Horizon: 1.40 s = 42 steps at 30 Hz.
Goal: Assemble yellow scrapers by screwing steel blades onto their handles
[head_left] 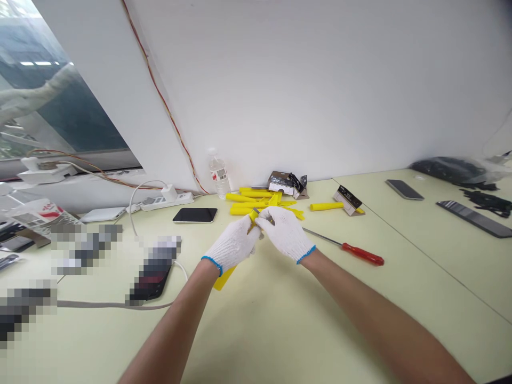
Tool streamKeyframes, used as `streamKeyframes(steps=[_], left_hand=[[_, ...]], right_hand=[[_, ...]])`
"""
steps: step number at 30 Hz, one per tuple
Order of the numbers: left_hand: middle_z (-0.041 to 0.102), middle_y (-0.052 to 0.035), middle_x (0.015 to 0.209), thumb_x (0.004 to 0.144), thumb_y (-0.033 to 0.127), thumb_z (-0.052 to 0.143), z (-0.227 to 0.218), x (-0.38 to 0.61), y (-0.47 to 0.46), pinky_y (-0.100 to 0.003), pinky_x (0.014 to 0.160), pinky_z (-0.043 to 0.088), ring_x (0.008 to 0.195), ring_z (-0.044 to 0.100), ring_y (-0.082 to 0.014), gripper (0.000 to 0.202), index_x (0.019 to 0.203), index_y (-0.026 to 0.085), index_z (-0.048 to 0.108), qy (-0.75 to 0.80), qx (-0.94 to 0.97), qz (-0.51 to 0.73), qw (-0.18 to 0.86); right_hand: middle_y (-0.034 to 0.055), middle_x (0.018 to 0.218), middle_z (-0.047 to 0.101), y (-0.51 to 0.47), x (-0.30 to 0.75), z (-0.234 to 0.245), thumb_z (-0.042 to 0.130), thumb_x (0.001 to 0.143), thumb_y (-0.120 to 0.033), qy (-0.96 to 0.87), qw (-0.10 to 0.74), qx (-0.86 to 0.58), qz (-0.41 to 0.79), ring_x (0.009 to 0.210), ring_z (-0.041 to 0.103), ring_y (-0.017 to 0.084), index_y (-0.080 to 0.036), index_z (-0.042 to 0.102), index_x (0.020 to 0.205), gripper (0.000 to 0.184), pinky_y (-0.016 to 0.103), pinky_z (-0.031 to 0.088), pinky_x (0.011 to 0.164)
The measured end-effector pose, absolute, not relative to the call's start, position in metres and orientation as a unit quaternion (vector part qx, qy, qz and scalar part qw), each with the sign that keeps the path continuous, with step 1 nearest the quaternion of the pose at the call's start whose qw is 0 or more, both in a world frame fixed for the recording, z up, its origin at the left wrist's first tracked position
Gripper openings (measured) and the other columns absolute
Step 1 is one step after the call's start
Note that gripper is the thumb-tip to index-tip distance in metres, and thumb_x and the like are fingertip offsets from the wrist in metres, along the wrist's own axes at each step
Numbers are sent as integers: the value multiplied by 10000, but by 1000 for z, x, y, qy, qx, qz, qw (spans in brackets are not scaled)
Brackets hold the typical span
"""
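Observation:
Both my hands wear white knitted gloves with blue cuffs and meet over the table. My left hand (234,242) is closed around a yellow plastic tool (253,215); its yellow lower end shows below the wrist. My right hand (283,229) is pinched at the tool's upper end, where a small greyish piece shows; the fingers hide what they hold. Just beyond the hands lie several yellow plastic tools with tube-like handles (244,211). To the right of my right hand rests a screwdriver with a red handle (362,254), its shaft pointing toward the glove.
Behind the yellow tools sits a black-and-white box (281,182), near a clear water bottle (219,176). Another yellow handle (326,206) touches a small open box (349,201). Phones (195,215) and white cables lie left; a dark phone (404,190) and black plastic bag (448,169) lie right.

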<state>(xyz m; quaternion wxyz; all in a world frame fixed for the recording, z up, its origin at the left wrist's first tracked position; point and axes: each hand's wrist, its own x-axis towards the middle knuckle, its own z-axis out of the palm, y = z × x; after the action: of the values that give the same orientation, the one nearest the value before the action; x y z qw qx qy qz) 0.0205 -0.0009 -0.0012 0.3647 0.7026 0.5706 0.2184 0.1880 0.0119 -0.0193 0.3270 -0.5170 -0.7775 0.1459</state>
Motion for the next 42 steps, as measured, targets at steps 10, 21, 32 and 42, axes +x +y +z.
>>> streamKeyframes(steps=[10,21,32,42], left_hand=[[693,-6,689,967,399,491,-2,20,1,-221,507,478,524,620,-121,227,868,197,527,571,713,209,349],[678,-2,638,955,423,526,6,11,-1,-235,542,510,513,618,-138,283,979,167,645,507,717,217,426],[694,-39,713,915,452,599,9,8,-4,-240,518,447,596,624,-148,282,905,184,685,506,733,245,383],[697,-40,896,1022,481,599,36,11,-25,-277,703,567,721,631,-113,357,1037,137,690,494,740,241,387]], right_hand=[[17,799,638,10,178,-26,613,1003,-220,-741,406,-518,138,785,560,151,-170,575,748,263,292,382,769],[49,875,704,8,188,-10,672,948,-326,-728,396,-532,176,800,593,154,-160,674,814,213,284,428,752],[46,912,772,10,188,-10,437,976,-441,-757,407,-488,153,1066,685,193,-195,644,645,462,410,496,853],[13,968,802,9,188,-13,366,954,-531,-762,410,-479,146,1228,676,225,-278,651,635,497,427,546,870]])
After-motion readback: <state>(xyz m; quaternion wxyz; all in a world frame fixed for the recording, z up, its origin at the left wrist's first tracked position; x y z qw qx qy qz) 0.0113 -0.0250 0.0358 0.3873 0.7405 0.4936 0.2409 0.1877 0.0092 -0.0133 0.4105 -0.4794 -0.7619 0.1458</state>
